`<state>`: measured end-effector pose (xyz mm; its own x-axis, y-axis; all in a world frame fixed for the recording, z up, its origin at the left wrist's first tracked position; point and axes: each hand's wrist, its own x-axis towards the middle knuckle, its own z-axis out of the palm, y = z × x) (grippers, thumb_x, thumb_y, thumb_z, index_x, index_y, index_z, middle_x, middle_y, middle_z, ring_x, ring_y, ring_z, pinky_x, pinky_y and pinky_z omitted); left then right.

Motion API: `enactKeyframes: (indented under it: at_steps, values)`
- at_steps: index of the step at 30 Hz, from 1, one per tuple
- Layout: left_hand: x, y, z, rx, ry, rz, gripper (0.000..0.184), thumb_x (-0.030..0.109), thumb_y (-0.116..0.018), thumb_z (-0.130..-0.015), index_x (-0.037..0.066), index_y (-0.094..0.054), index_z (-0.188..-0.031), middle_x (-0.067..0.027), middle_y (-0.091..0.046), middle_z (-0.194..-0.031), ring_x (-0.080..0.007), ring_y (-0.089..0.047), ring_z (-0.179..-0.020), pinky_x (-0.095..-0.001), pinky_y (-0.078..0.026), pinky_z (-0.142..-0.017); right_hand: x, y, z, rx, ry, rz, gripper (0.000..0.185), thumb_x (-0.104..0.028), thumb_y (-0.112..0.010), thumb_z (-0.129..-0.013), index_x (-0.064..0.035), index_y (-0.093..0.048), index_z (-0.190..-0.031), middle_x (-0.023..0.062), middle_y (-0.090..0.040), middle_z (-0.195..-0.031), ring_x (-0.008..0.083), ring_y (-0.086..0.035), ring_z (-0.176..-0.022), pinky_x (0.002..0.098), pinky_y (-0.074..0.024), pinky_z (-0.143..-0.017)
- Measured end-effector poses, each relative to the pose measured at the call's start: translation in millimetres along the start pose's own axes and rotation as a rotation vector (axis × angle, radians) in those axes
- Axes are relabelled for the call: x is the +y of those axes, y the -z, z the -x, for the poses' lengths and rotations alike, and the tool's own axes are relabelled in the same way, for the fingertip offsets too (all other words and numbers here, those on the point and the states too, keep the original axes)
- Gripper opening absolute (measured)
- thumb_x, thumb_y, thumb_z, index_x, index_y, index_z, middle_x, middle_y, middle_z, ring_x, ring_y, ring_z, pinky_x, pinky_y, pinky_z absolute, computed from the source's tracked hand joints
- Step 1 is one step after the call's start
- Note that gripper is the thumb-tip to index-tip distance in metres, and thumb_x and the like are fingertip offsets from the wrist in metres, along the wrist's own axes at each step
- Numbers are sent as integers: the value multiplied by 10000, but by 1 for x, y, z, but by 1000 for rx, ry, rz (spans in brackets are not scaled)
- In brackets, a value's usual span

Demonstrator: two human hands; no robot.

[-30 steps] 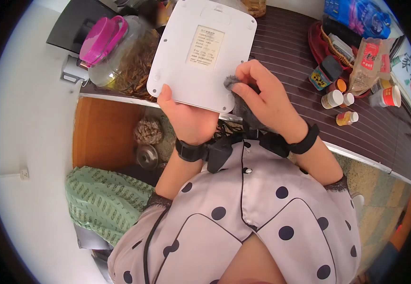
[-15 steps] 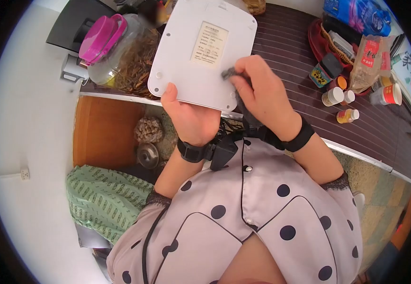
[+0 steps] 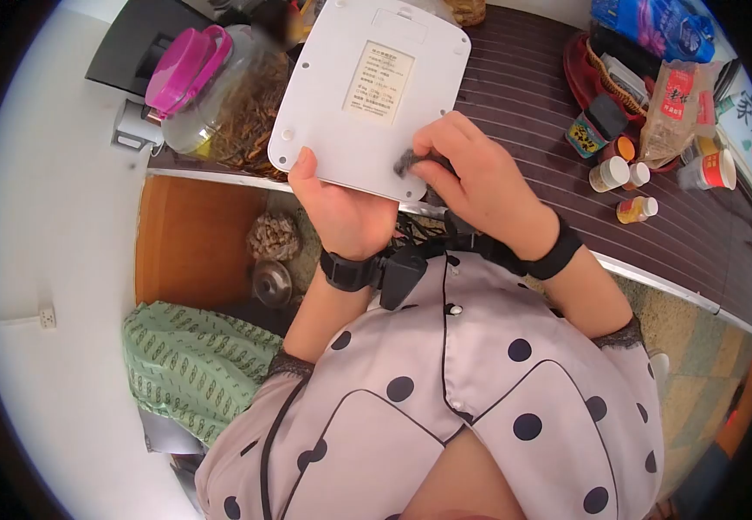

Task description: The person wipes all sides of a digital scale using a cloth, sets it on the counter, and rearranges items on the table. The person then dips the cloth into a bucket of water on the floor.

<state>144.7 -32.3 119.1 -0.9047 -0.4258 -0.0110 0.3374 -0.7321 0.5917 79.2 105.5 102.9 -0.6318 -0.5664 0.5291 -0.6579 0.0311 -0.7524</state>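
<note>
A white kitchen scale (image 3: 324,113) is held up with its underside towards me, showing a printed label, a battery cover and small feet at the corners. My left hand (image 3: 346,208) grips its near edge, the thumb on the underside and the other fingers hidden behind. In my right hand (image 3: 480,178), a dark grey cloth (image 3: 406,163) is pinched between thumb and fingers. The cloth touches the scale near its lower right corner.
Left of the scale stands a large jar with a pink lid (image 3: 179,69), holding dried brown stems. Several small bottles (image 3: 608,175) stand on the dark striped table (image 3: 523,95) at right, beside a red basket (image 3: 586,78) and a plastic bag (image 3: 675,113). Green patterned fabric (image 3: 194,355) hangs at lower left.
My right hand has moved the cloth slightly down and left across the underside, towards the near edge. The scale has shifted a little to the left with my left hand.
</note>
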Motion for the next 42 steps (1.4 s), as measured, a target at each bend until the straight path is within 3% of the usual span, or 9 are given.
enactKeyframes:
  at_steps: [6, 10, 15, 19, 25, 28, 33, 38, 42]
  values:
    - [0, -1, 3, 8, -40, -46, 601, 442, -340, -912, 57, -383, -1372, -111, -466, -1360, -294, -444, -1242, -448, -340, -1038, 8, -7, -1, 63, -63, -80, 216, -36, -645, -818, -38, -529, -999, 92, -529, -868, 226, -563, -747, 312, -467, -682]
    - [6, 6, 3, 14, 40, 40, 630, 474, -347, -905, 47, -406, -1364, -112, -480, -1352, -298, -465, -1218, -446, -343, -1038, 5, 5, -1, -25, -112, -331, 200, -81, -673, -801, -67, -533, -944, 103, -526, -875, 264, -564, -736, 338, -468, -642]
    - [4, 9, 6, -2, 61, 52, 618, 459, -329, -916, 38, -404, -1362, -115, -480, -1349, -304, -464, -1218, -450, -347, -1032, -3, 5, 4, -110, 86, 40, 182, -97, -674, -796, -108, -547, -926, 89, -524, -881, 287, -588, -722, 367, -479, -617]
    - [1, 6, 8, 21, -13, -38, 627, 482, -310, -926, 47, -398, -1369, -116, -468, -1362, -307, -450, -1235, -461, -348, -1032, -2, -4, 5, 137, 33, 149, 179, -106, -670, -801, -99, -544, -928, 88, -528, -894, 308, -588, -717, 378, -477, -598]
    - [5, 24, 7, 63, -86, -143, 693, 550, -302, -930, 65, -329, -1424, -125, -414, -1421, -323, -398, -1296, -478, -332, -1064, 28, 37, 2, 284, 35, 133, 187, -75, -682, -788, -48, -566, -933, 96, -548, -879, 259, -577, -762, 332, -474, -652]
    - [2, 42, 12, -8, -40, -127, 657, 522, -320, -950, 51, -343, -1407, -117, -432, -1402, -308, -422, -1281, -462, -339, -1058, 22, 67, -6, 313, 10, 123, 191, -62, -689, -779, -35, -583, -935, 87, -557, -874, 233, -566, -785, 317, -471, -694]
    - [-4, 61, 17, -99, 76, -224, 701, 508, -485, -913, 30, -337, -1404, -124, -448, -1388, -306, -441, -1272, -454, -364, -1052, 3, 93, -32, 263, 264, 303, 195, -74, -691, -775, -71, -607, -951, 83, -595, -983, 255, -591, -860, 318, -480, -743]
    - [-3, 67, 25, -178, 131, -304, 738, 482, -562, -885, 6, -330, -1399, -135, -455, -1376, -295, -469, -1248, -446, -397, -1031, 12, 89, -44, 74, 250, 225, 240, -101, -667, -808, -66, -551, -1016, 133, -613, -1061, 339, -615, -894, 377, -505, -755]
    - [1, 68, 30, -133, 170, -391, 723, 441, -563, -888, -9, -320, -1399, -144, -455, -1371, -292, -476, -1244, -440, -405, -1024, 19, 82, -40, 92, 193, 212, 250, -122, -652, -830, -71, -555, -1055, 119, -621, -1032, 339, -619, -882, 385, -508, -739]
